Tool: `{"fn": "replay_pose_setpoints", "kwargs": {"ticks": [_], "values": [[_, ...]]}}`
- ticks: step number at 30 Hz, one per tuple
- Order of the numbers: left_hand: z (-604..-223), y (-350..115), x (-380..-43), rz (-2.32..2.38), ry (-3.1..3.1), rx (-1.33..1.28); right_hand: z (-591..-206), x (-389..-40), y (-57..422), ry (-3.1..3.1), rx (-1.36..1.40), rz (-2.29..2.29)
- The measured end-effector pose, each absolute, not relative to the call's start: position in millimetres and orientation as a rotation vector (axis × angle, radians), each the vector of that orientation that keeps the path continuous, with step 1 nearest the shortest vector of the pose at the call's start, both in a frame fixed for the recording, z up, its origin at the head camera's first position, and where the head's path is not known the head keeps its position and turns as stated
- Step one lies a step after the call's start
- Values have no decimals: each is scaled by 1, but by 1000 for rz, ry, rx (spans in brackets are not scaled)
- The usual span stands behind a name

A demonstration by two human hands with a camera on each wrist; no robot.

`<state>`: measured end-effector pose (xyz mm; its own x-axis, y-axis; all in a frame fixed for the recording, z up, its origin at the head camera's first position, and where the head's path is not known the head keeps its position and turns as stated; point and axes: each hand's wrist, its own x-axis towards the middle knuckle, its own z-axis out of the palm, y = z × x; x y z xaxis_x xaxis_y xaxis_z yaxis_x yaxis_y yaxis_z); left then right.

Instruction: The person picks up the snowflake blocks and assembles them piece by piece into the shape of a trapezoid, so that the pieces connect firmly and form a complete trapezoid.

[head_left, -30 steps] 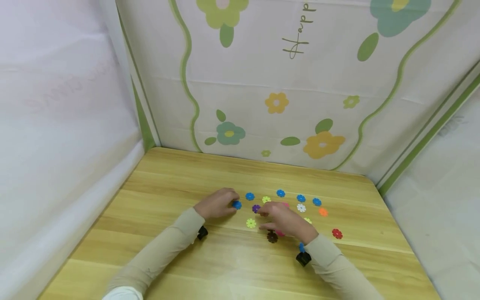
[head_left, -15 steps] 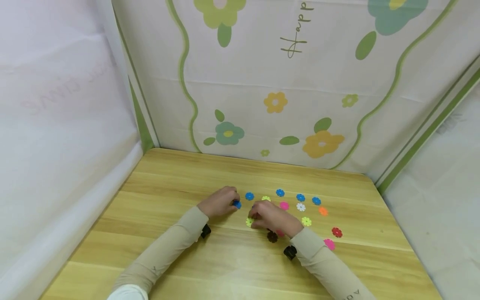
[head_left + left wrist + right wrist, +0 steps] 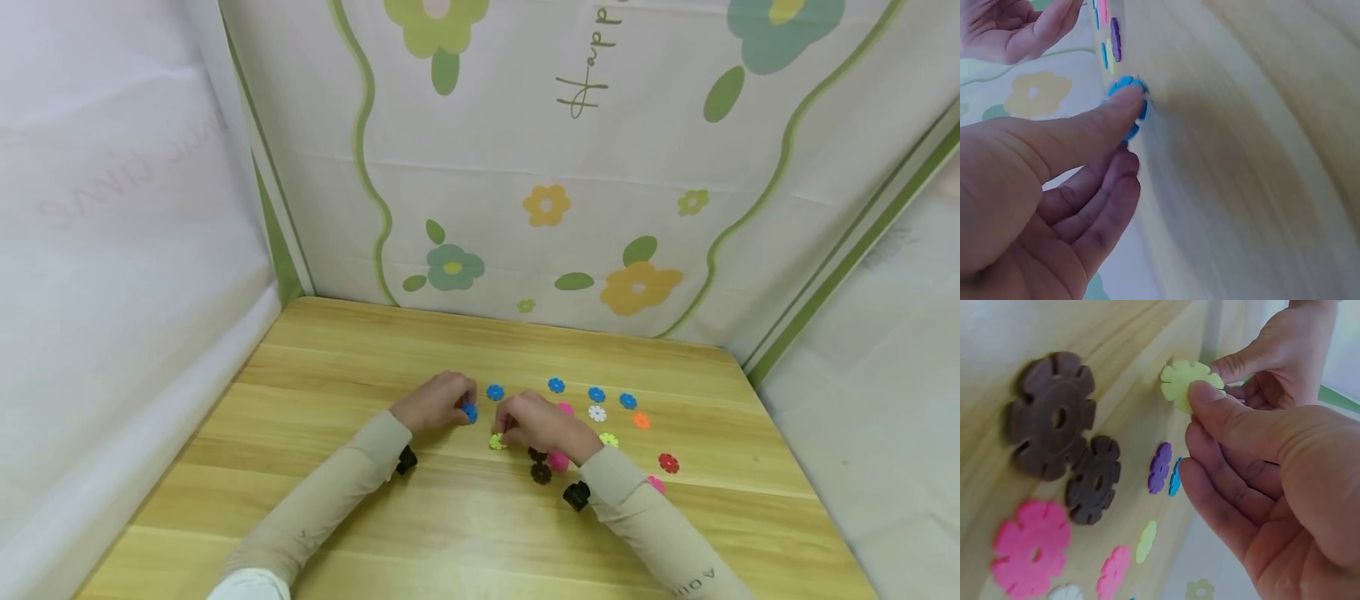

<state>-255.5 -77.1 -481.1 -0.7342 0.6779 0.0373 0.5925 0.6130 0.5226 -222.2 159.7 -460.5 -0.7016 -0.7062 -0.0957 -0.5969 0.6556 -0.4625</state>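
Between thumb and fingers, my left hand (image 3: 438, 403) pinches a blue flower-shaped plastic disc (image 3: 470, 414) near the tabletop; in the left wrist view the thumb covers part of it. My right hand (image 3: 538, 422) pinches a yellow-green flower disc (image 3: 1177, 380) of the same notched kind, clear of the wood in the right wrist view. A small gap separates the two held discs in the head view. Beyond the right fingers lies a purple disc (image 3: 1160, 467). Two brown discs (image 3: 1038, 428) and a pink disc (image 3: 1017, 550) lie beside the right hand.
Farther back are several blue discs (image 3: 556, 385), a white disc (image 3: 597, 413) and an orange disc (image 3: 641, 421). A red disc (image 3: 669, 463) lies to the right. The wooden table (image 3: 360, 350) meets a flower-printed fabric wall (image 3: 480, 167), with more fabric on both sides.
My right hand has moved left and taken the yellow-green disc from the table between thumb and fingers. My left hand keeps the blue disc, which now faces the camera slightly more.
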Motion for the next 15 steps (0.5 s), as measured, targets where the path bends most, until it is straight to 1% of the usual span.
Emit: {"fn": "replay_pose_setpoints", "kwargs": {"ticks": [4, 8, 15], "values": [[-481, -83, -250, 859, 2654, 1060, -462, -216, 169, 2619, -1060, -675], [-481, -87, -242, 948, 2631, 1038, -463, -210, 177, 2644, -1014, -797], [-479, -89, -224, 1132, 2515, 917, -461, -198, 191, 2687, -918, -1040]]}}
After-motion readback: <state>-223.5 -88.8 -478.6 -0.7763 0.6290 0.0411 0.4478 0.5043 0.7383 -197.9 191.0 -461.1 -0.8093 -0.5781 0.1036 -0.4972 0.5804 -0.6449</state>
